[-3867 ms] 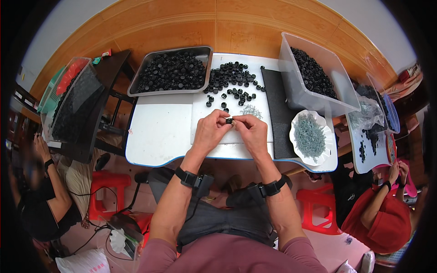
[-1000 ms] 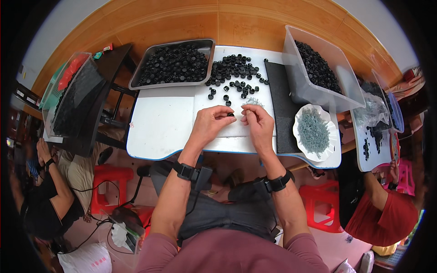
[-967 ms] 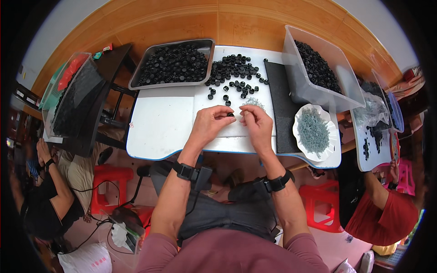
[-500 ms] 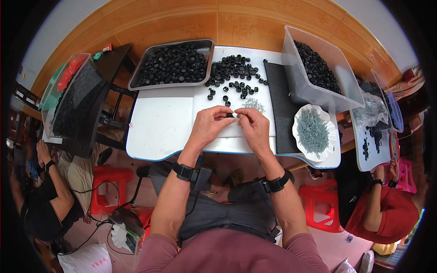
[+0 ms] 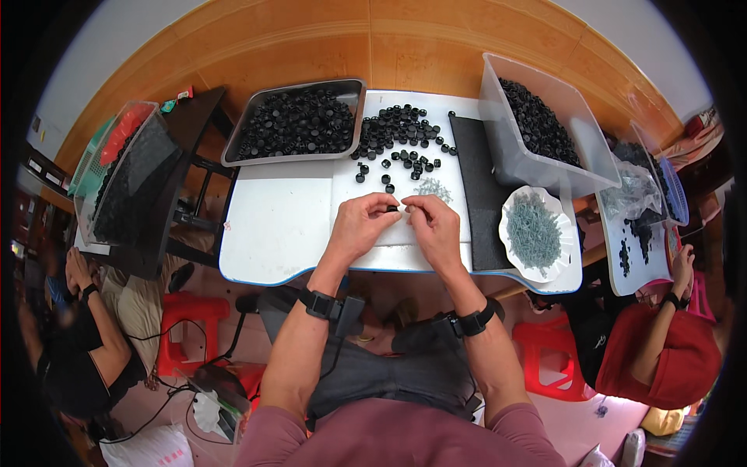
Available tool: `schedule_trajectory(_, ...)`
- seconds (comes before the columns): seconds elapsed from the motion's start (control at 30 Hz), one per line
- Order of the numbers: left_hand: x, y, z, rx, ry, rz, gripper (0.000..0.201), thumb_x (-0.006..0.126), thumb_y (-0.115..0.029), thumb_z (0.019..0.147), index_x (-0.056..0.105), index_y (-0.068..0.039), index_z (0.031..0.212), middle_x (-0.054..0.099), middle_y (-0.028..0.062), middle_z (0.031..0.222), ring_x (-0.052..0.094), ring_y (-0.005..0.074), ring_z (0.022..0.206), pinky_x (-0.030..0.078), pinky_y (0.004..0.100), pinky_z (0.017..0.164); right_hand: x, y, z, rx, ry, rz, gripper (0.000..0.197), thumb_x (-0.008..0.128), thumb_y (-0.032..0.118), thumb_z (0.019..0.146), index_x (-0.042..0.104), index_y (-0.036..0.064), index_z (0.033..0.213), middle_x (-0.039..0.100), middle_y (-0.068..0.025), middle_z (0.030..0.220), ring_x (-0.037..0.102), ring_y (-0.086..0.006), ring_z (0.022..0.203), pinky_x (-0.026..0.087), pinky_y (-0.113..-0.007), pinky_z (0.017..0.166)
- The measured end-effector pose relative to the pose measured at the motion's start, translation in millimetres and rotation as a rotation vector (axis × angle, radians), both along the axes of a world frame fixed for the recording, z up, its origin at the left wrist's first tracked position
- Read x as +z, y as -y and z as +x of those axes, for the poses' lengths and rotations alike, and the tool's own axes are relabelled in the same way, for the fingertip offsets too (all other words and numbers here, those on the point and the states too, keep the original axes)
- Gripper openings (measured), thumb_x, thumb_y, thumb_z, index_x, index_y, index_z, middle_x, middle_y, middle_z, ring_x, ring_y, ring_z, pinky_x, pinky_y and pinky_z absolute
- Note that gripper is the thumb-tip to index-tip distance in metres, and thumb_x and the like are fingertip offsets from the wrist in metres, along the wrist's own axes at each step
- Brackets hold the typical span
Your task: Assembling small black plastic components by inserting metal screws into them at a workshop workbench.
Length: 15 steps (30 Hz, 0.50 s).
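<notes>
Left hand (image 5: 359, 227) pinching a small black piece (image 5: 392, 208), right hand (image 5: 434, 229) just beside it above the white desk (image 5: 272, 226).
Red print marks a white sack (image 5: 148, 449) at lower left, too blurred to read. A metal tray (image 5: 361, 110) at the desk's far left is heaped with black pieces; a translucent bin (image 5: 545, 177) at the far right holds more black parts, and a white scalloped dish (image 5: 569, 233) is full of thin grey-green pins (image 5: 534, 231). The pinched piece sits at the left thumb and fingertips, nearer the person than the loose black pieces (image 5: 401, 128) and a small pin pile (image 5: 433, 189). The right thumb and forefinger are close together; whether they grip anything cannot be told.
</notes>
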<state>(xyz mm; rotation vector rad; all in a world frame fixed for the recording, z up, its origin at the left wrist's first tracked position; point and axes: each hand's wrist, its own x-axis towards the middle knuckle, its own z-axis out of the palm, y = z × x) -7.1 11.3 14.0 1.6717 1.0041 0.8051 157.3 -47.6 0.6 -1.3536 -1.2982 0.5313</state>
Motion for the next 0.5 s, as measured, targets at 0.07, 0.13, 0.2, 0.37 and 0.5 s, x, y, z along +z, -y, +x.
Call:
schedule_trajectory(0.07,0.1,-0.9,-1.7,-0.001,0.012,-0.009,0.023,0.079,-0.008,0.089,0.075,0.002,0.109,0.077,0.0053,0.098,0.069,0.0092,0.090,0.055,0.0254,0.084,0.9,-0.5,-0.3,0.007,0.008,0.008,0.021,0.059,-0.003,0.092,0.075,-0.0008,0.104,0.071,-0.0129,0.088,0.068,-0.0193,0.072,0.052,-0.031,0.066)
schedule_trajectory(0.13,0.0,-0.6,-2.3,-0.001,0.023,-0.025,0.023,0.079,-0.008,0.089,0.075,0.002,0.109,0.077,0.0048,0.098,0.068,0.0092,0.090,0.055,0.0255,0.084,2.9,0.3,-0.6,0.008,0.002,-0.006,0.021,0.059,-0.003,0.092,0.075,-0.0008,0.104,0.071,-0.0129,0.088,0.068,-0.0193,0.072,0.052,-0.031,0.066)
schedule_trajectory(0.2,0.3,-2.3,-2.9,-0.011,0.041,0.001,0.022,0.078,-0.008,0.089,0.075,0.001,0.108,0.077,0.0040,0.097,0.068,0.0087,0.090,0.055,0.0254,0.085,4.5,-0.5,-1.7,0.011,-0.001,-0.012,0.021,0.059,-0.003,0.092,0.075,-0.0007,0.104,0.071,-0.0130,0.089,0.068,-0.0192,0.072,0.052,-0.031,0.066)
schedule_trajectory(0.37,-0.8,-2.6,-2.3,-0.022,0.020,0.021,0.021,0.078,-0.009,0.089,0.075,0.001,0.108,0.077,0.0039,0.096,0.067,0.0085,0.090,0.054,0.0260,0.085,-1.9,-1.9,1.3,0.018,0.033,-0.001,0.021,0.059,-0.002,0.094,0.076,-0.0013,0.106,0.072,-0.0107,0.091,0.069,-0.0139,0.073,0.052,-0.027,0.063)
schedule_trajectory(0.5,2.2,-0.1,-2.3,-0.020,0.019,0.009,0.020,0.077,-0.009,0.090,0.075,0.001,0.107,0.077,0.0047,0.097,0.068,0.0094,0.091,0.055,0.0269,0.086,0.2,-1.5,1.0,0.025,0.060,0.005,0.022,0.058,-0.002,0.094,0.076,-0.0013,0.107,0.072,-0.0108,0.091,0.068,-0.0137,0.073,0.052,-0.027,0.064)
